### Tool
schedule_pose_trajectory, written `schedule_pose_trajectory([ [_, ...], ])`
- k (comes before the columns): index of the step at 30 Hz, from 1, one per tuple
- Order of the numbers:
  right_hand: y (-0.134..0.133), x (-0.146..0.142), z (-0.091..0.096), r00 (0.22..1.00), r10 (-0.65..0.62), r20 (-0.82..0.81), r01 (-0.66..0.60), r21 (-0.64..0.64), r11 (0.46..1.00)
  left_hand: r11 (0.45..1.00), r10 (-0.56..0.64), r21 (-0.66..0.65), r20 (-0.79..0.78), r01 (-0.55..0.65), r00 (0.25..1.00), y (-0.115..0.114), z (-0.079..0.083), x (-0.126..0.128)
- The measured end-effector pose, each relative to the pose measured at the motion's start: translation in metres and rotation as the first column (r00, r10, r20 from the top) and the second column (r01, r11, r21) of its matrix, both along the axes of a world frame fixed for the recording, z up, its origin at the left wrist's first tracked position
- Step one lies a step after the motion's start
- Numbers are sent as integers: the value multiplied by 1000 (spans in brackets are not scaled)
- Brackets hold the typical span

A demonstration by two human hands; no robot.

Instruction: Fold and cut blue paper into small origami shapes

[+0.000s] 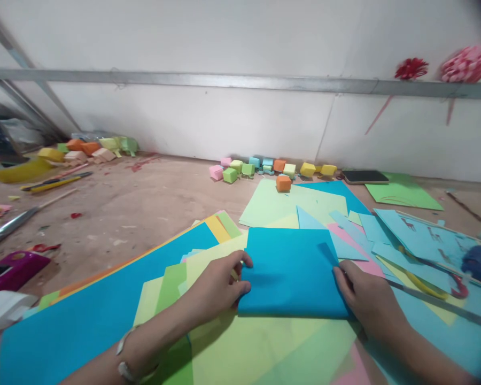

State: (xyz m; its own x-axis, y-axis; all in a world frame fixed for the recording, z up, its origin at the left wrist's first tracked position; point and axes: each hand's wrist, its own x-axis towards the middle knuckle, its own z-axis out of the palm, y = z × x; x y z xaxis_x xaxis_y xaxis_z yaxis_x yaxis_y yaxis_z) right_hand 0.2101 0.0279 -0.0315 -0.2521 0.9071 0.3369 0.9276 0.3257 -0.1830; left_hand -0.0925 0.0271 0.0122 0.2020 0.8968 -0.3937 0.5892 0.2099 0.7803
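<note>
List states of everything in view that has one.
Blue paper: folded, lower edge rounded
Left hand: half-curled at its left edge
Right hand: holding its right edge
Orange block: sitting upright
Smartphone: flat, dark face up
Yellow utility knife: lying flat, blade unclear
Red flower: stem slanted

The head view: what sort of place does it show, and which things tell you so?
Probably a papercraft workspace: sheets of coloured paper cover much of the table, small coloured blocks line its back, and what looks like a yellow cutter knife lies at left.
</note>
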Motion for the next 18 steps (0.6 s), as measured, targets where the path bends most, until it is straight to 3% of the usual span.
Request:
schedule_pose_trajectory([
  [5, -2, -1, -2, 992, 31, 121, -49, 152, 987, 999, -38, 28, -68, 40, 997, 1, -5, -2],
  [11, -4, -1, -6, 968, -30, 250, -47, 297, 954, 987, -66, 129, -203, 94, 977, -3, 0, 0],
  [18, -6, 4, -7, 948, 64, 312, -162, 299, 941, 968, -133, 162, -326, 194, 936, -5, -2, 2],
])
